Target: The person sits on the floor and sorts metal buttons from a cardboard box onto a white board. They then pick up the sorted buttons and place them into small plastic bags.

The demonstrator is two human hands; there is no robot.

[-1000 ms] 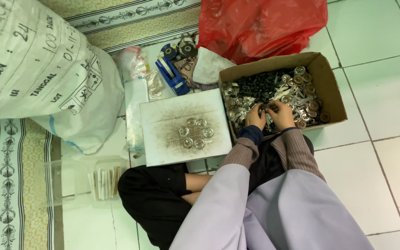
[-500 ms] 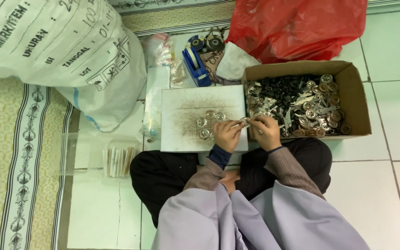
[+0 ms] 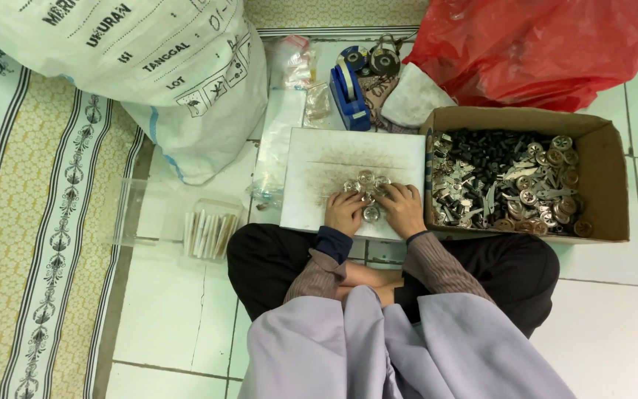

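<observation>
I sit cross-legged on a tiled floor with a white board (image 3: 311, 166) in front of my knees. On it lies a small pile of round metal parts (image 3: 365, 179). My left hand (image 3: 343, 212) and my right hand (image 3: 402, 208) rest side by side on the board's near edge, fingers curled. Between their fingertips they pinch one round metal part (image 3: 371, 214). To the right of the board stands an open cardboard box (image 3: 605, 151) holding several metal discs, flat strips and dark pieces.
A large white sack (image 3: 149, 66) lies at the back left and a red plastic bag (image 3: 533, 44) at the back right. A blue tape dispenser (image 3: 348, 92) and clear bags (image 3: 289, 66) sit behind the board. A clear tray of pale sticks (image 3: 207, 233) is at my left.
My hands left the cardboard box and moved left onto the white board, where they now work at the pile of round parts. The view also shifted right and closer.
</observation>
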